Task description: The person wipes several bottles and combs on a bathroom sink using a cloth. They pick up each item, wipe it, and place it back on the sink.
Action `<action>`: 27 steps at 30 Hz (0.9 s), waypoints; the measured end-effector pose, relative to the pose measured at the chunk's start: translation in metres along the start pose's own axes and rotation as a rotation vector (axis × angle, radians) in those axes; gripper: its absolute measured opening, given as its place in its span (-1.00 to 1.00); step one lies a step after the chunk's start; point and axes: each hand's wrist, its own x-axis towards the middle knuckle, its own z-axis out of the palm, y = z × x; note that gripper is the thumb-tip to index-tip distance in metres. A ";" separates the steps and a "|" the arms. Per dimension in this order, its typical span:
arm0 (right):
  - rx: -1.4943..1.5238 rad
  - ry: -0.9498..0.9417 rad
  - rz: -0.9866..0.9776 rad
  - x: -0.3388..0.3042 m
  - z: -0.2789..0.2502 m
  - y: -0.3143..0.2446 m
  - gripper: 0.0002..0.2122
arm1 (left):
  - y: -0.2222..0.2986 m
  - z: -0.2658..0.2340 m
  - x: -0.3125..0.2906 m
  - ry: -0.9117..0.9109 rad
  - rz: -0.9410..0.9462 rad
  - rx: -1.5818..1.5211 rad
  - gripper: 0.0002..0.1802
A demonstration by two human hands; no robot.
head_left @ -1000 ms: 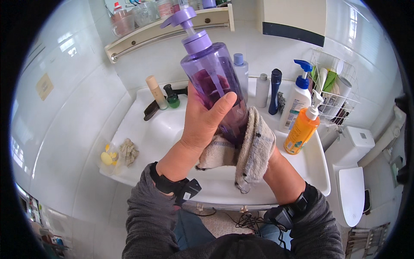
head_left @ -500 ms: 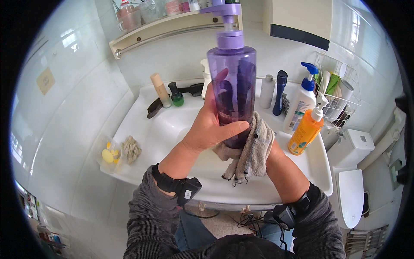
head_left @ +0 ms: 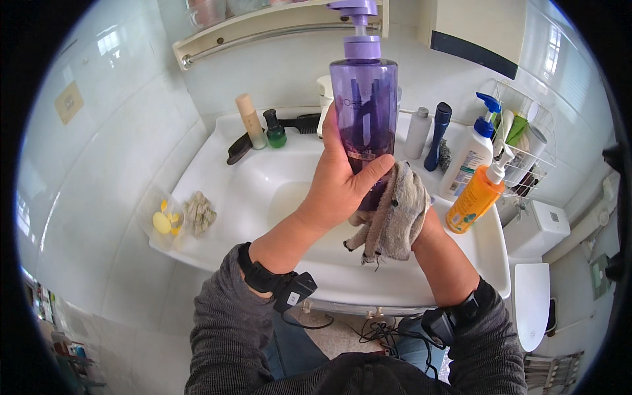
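Observation:
A tall, see-through purple pump bottle [head_left: 365,99] is held upright over the sink, its lilac pump head at the top. My left hand [head_left: 339,174] is wrapped around its lower body, thumb across the front. Against the bottle's lower right side lies a grey-beige cloth [head_left: 398,217] with dark trimmed edges. My right hand [head_left: 422,227] is behind and under that cloth, closed on it; the fingers are mostly covered. The cloth's loose end hangs down over the white sink [head_left: 289,234].
Left on the rim stand a beige-capped bottle [head_left: 250,122], a green bottle [head_left: 274,130] and combs [head_left: 303,124]. A crumpled cloth [head_left: 199,214] lies beside a soap dish [head_left: 161,220]. Right are a white pump bottle [head_left: 469,161], an orange pump bottle [head_left: 475,201] and a wire basket [head_left: 526,138].
The purple bottle and both hands have shifted slightly up in the picture. The cloth has moved a little to the right and now drapes differently at the bottle's lower side.

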 end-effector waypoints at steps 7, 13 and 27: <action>-0.082 0.076 -0.087 -0.006 -0.003 0.005 -0.79 | 0.005 0.002 -0.003 -0.001 0.013 0.041 -0.30; -0.228 -0.036 -0.332 -0.012 0.005 0.001 -0.75 | 0.020 -0.006 -0.005 -0.171 -0.194 -0.382 -0.37; -0.175 -0.053 -0.219 -0.015 0.002 0.001 -0.48 | 0.011 -0.001 -0.011 -0.101 -0.217 -0.352 -0.28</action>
